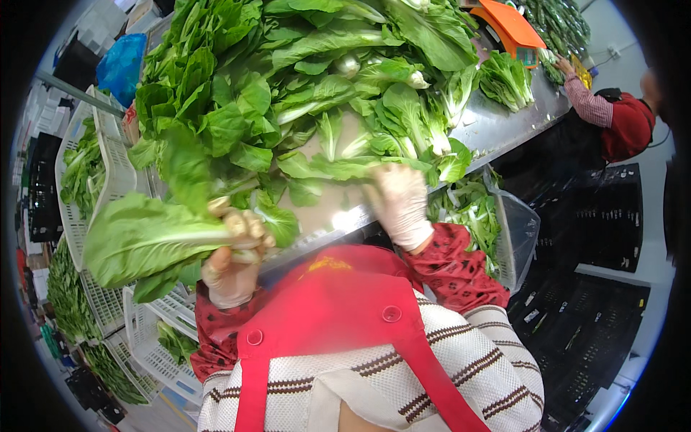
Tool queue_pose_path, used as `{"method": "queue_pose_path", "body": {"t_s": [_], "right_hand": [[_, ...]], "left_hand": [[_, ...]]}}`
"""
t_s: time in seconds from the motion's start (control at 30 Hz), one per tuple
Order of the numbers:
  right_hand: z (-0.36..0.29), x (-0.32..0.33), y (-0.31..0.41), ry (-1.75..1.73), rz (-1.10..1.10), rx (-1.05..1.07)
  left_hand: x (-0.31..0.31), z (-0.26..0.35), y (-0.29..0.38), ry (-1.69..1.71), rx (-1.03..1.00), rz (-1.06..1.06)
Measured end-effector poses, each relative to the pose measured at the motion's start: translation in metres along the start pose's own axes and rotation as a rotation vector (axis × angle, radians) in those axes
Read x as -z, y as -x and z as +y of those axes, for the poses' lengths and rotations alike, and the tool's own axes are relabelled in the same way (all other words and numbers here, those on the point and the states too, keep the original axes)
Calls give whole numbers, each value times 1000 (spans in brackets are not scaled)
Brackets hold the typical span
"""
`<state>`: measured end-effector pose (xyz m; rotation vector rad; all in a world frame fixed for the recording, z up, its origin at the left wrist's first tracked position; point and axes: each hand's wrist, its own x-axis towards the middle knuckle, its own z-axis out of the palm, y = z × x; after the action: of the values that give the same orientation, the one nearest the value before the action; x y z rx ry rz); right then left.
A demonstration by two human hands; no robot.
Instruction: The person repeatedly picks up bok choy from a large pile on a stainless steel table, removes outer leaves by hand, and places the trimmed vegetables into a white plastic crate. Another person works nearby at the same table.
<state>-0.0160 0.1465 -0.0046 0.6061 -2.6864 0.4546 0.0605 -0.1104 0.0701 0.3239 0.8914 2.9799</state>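
My left hand, in a thin pale glove, grips a head of leafy greens by its white stem end. Its broad leaves spread out to the left, and one upper leaf is blurred. At the table's near edge is my gloved right hand, blurred, its fingertips at a loose green leaf. Whether those fingers hold the leaf cannot be made out. Beyond both hands, a large pile of leafy greens covers much of the metal table. Several smaller heads with white stems lie on its near side.
White plastic crates with greens stand at the left. A lined crate of leaf scraps sits below the table's edge at right. An orange scale stands at the far right, near another person. Black crates are on the right.
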Motion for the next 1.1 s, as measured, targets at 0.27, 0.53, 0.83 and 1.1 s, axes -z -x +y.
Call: {"method": "queue_pose_path", "body": {"t_s": [0.27,0.53,0.83,1.1], "right_hand": [[39,24,16,-1000,-183,-778],[25,29,26,-1562,-2,-1010],[-29,24,27,-1057,110,-500],[-18,37,25,-2080,-371,-916]], "left_hand": [[2,-53,-8,-9,328,79],[5,-100,-25,205,498,227],[-2,-125,-40,-34,493,454],[7,-103,-29,207,499,101]]}}
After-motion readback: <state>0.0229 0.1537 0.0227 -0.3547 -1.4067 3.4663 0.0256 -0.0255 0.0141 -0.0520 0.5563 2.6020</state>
